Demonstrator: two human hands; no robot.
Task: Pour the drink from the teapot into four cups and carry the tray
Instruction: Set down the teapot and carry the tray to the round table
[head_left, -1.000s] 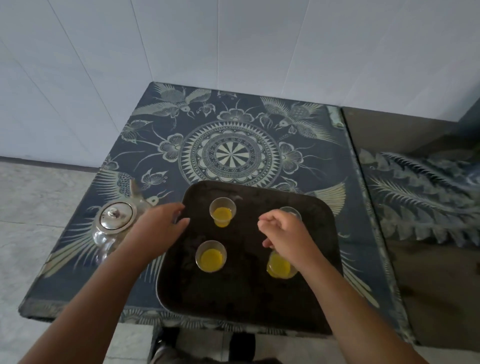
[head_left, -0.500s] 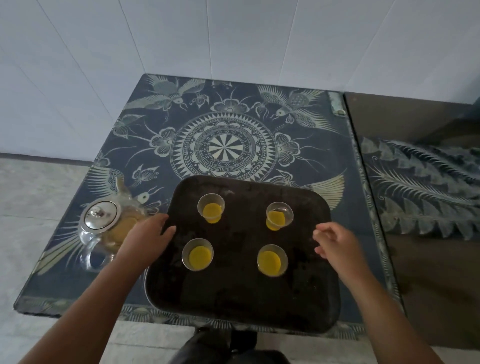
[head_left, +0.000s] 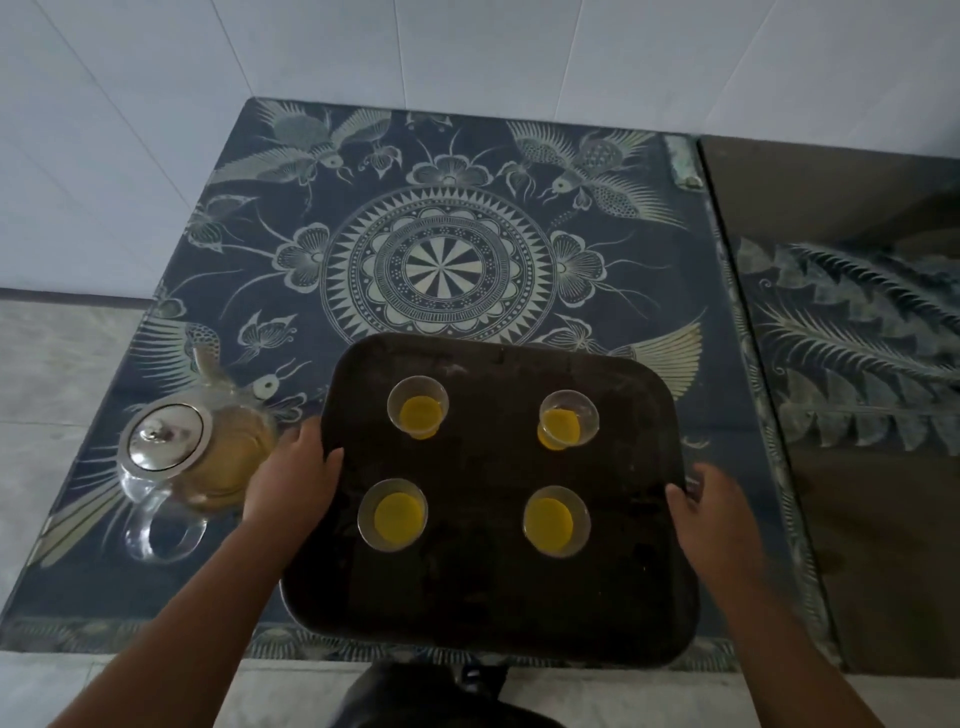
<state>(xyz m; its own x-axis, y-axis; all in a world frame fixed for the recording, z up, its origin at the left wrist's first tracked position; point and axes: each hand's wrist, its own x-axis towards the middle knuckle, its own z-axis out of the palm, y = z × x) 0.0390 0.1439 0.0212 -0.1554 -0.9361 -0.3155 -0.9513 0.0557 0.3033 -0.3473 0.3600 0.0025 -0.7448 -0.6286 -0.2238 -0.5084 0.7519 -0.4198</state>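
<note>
Plainly, two hands gripped one tray (head_left: 483, 587) bearing four cups (head_left: 417, 407), with one teapot (head_left: 197, 457) beside it.

All four cups stood upright in two rows of two on the tray, each a small clear round cup holding yellow drink. The left hand (head_left: 293, 483) clasped the tray's left rim, thumb lying over the top; the right hand (head_left: 714, 512) clasped the right rim likewise, fingers curled round the edge. The tray was dark, matte and rectangular with rounded corners, sitting at the near edge of the table (head_left: 519, 182). The glass teapot, with a shiny metal lid (head_left: 165, 437), stood on the table just left of the left hand. The table top was dark blue, patterned with pale birds, flowers and a central medallion. A white tiled wall (head_left: 467, 52) rose behind it, above a grey floor (head_left: 57, 374).
</note>
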